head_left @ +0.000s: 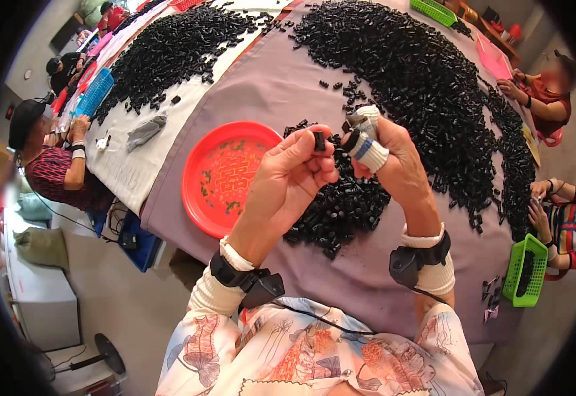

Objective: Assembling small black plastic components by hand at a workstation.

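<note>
My left hand (294, 162) pinches a small black plastic cylinder (319, 141) between thumb and fingertips, above the table. Close beside it on the right is my right hand (393, 148), with white cloth covers (371, 156) on some of its digits. Its fingers are closed, and something dark shows at their tips, too small to tell apart from the wraps. Under both hands lies a small heap of similar black pieces (340, 214). Left of that heap stands a round red tray (195, 210) with a gold pattern and small dark green marks or bits.
Large piles of black pieces (400, 72) cover the far table. Another pile (162, 56) lies on the white cloth at left. A green basket (524, 272) stands at the right edge, a blue basket (95, 91) at far left. Co-workers sit along both sides.
</note>
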Available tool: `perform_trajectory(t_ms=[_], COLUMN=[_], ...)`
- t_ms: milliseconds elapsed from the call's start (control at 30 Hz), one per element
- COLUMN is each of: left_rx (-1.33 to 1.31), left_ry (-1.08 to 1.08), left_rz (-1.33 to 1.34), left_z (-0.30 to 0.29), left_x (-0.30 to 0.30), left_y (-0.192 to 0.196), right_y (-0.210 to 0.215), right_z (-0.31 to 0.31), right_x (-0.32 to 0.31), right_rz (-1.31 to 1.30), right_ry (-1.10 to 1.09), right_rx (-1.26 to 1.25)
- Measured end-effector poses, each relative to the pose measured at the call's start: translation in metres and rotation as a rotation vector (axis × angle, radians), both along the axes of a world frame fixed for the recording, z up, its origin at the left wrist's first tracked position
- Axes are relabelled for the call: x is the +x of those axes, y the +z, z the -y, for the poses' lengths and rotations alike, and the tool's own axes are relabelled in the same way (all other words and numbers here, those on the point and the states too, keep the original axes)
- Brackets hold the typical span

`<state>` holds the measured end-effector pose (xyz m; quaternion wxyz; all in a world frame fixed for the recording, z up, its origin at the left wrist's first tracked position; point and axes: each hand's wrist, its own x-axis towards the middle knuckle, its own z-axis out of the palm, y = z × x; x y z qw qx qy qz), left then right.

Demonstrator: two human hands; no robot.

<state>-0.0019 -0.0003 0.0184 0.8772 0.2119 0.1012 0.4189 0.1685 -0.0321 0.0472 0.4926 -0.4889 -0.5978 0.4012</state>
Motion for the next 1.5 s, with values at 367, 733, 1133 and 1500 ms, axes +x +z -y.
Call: perform_trajectory(t_ms=[367, 733, 1133, 1500], left_rx=[-0.035, -0.046, 0.033, 0.233], left_ry=[-0.024, -0.03, 0.012, 0.219], left_rz=[0.031, -0.014, -0.201, -0.373], left_z=[-0.001, -0.003, -0.002, 0.006], left_x=[0.005, 0.01, 0.007, 0.002], left_y=[0.006, -0.009, -0.014, -0.012], right_y=[0.006, -0.001, -0.014, -0.017], right_z=[-0.006, 0.0, 0.002, 0.008], right_x=[0.007, 0.002, 0.001, -0.012], right_rz=[0.063, -0.112, 0.031, -0.036], right_ry=[0.109, 0.016, 0.074, -0.018], right_rx=[-0.086, 0.02, 0.074, -0.02])
